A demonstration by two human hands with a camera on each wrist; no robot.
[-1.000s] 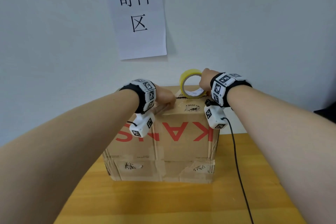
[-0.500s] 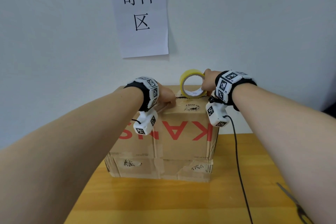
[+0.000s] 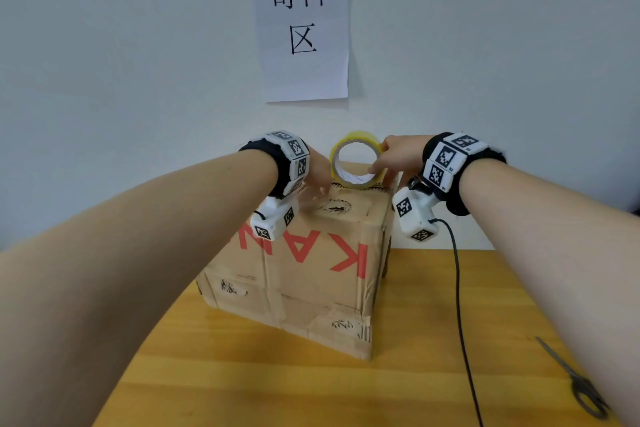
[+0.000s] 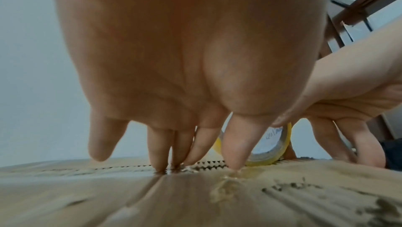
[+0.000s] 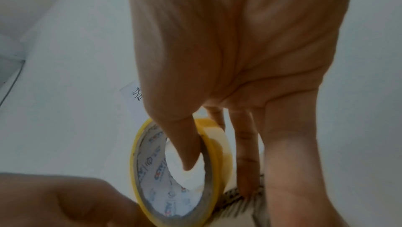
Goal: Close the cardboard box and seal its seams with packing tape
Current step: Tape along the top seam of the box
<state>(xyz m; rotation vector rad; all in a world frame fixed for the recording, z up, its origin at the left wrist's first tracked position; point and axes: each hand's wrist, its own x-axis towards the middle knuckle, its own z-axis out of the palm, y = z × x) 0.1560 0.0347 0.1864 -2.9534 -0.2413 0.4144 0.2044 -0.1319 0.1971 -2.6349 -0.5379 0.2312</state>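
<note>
The cardboard box (image 3: 311, 274) with red letters stands on the wooden table (image 3: 242, 378), its top flaps shut. A yellow tape roll (image 3: 355, 165) stands on edge at the far edge of the box top. My right hand (image 3: 391, 159) grips the tape roll (image 5: 172, 170), thumb (image 5: 185, 144) inside the core and fingers behind it. My left hand (image 3: 317, 180) is just left of the roll. Its straight fingertips (image 4: 161, 160) press on the box top (image 4: 195, 196) at the flap seam. A shiny patch of tape shows beside the thumb tip.
Grey scissors (image 3: 575, 381) lie on the table at the near right. A black cable (image 3: 460, 288) hangs from my right wrist down across the table. A paper sign (image 3: 301, 21) hangs on the white wall right behind the box.
My view has shifted, so the box now shows corner-on and the scissors have come into sight. My left hand has moved from the front top edge onto the box top. The right hand still holds the roll.
</note>
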